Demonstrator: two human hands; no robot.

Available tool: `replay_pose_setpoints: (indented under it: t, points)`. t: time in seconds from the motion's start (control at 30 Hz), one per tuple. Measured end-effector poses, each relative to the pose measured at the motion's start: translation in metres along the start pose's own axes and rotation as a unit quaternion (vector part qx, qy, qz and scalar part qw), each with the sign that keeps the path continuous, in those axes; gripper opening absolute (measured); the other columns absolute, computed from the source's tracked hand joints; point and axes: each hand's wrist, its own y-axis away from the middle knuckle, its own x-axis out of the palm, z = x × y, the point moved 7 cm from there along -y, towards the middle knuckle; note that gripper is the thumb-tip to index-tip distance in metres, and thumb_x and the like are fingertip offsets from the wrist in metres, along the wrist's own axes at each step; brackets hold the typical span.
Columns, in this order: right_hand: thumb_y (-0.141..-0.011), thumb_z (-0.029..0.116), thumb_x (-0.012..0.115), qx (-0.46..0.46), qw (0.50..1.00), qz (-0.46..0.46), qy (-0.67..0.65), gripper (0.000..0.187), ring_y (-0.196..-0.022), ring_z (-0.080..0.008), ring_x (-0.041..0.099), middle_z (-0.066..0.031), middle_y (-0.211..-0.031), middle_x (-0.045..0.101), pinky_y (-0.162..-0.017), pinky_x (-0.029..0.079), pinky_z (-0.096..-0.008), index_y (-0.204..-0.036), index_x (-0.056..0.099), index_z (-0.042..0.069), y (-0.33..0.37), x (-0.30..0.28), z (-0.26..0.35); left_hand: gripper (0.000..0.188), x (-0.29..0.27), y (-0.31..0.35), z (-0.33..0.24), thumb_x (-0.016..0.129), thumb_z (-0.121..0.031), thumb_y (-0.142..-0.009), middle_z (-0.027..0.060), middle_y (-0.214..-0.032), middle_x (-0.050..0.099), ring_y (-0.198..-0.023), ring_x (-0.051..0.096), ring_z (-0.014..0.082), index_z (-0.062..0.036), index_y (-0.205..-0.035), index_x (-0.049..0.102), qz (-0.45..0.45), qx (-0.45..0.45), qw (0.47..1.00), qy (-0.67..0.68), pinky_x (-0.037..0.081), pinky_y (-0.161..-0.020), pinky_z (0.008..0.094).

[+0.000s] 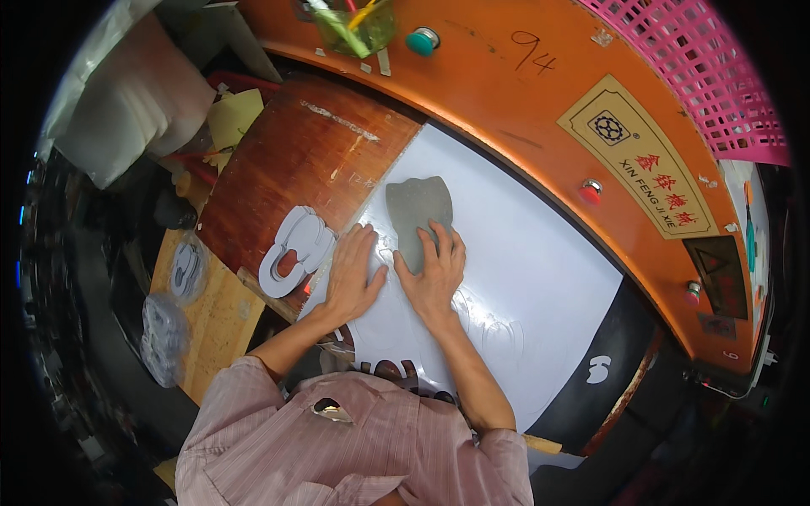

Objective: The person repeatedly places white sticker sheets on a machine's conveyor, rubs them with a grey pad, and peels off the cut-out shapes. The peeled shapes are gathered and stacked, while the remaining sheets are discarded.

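Note:
A large white sheet (515, 337) lies under both my hands. On its left edge, beside the wooden board, my left hand (350, 274) rests flat with its fingers stretched out. My right hand (434, 274) has its thumb and fingers spread over the lower end of a grey flat piece (419, 207) with a wavy top edge; it touches the piece without visibly gripping it. Near my left hand, a stack of white curved cut-outs (297, 249) sits on the reddish-brown wooden board (295, 152). Faint curved outlines mark the sheet right of my right wrist.
An orange machine beam (506, 101) with red and green knobs crosses behind the sheet. Bagged cut-outs (164, 333) lie on a pale wooden surface at left. A small white cut-out (598, 369) rests on the black surface at right. A pink basket (700, 67) stands at upper right.

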Motion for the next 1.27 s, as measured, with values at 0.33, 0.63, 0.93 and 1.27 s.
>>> replay_pose_setpoints:
  t: [0.33,0.63,0.93,1.27]
  points:
    - [-0.099,0.012,0.068,0.291,0.94,-0.114,-0.136,0.021,-0.1,-0.0214,0.065,-0.0112,-0.11,0.069,-0.089,0.052,-0.0337,-0.114,0.071,-0.002,0.035,-0.184,-0.169,0.023,-0.032,0.047,-0.008,0.064,-0.004,-0.096,0.0206,-0.114,0.065,-0.108,0.062,0.0382,0.0036,-0.117,0.064,-0.204,-0.1,0.972,0.061,0.048,-0.098,0.043]
    - [-0.111,0.025,0.056,0.086,0.88,-0.465,0.04,0.031,-0.083,-0.0135,0.05,-0.0034,-0.089,0.058,-0.078,0.044,-0.0292,-0.102,0.062,-0.004,0.007,-0.433,-0.24,0.032,0.0,-0.023,-0.019,0.06,-0.018,-0.1,0.0267,-0.115,0.068,-0.1,0.067,0.0407,0.0035,-0.124,0.064,-0.251,-0.138,0.956,0.064,0.052,-0.09,0.044]
    - [-0.106,0.021,0.063,0.174,0.915,-0.364,0.021,0.025,-0.083,-0.0161,0.055,-0.0064,-0.087,0.062,-0.077,0.047,-0.0318,-0.098,0.067,-0.003,0.007,-0.487,-0.272,0.033,0.001,-0.132,-0.046,0.058,-0.028,-0.102,0.0257,-0.091,0.071,-0.083,0.067,0.0393,0.0016,-0.111,0.071,-0.206,-0.152,0.963,0.086,0.051,-0.077,0.047]
    - [-0.106,0.04,0.058,0.362,0.898,-0.25,0.022,0.051,-0.06,-0.0281,0.059,-0.0189,-0.065,0.064,-0.062,0.046,-0.046,-0.09,0.07,-0.007,0.121,-0.41,-0.327,0.03,0.002,-0.143,-0.079,0.06,-0.028,-0.101,0.0259,-0.094,0.073,-0.089,0.071,0.0445,-0.0024,-0.108,0.073,-0.243,-0.154,0.955,0.073,0.053,-0.082,0.0495]
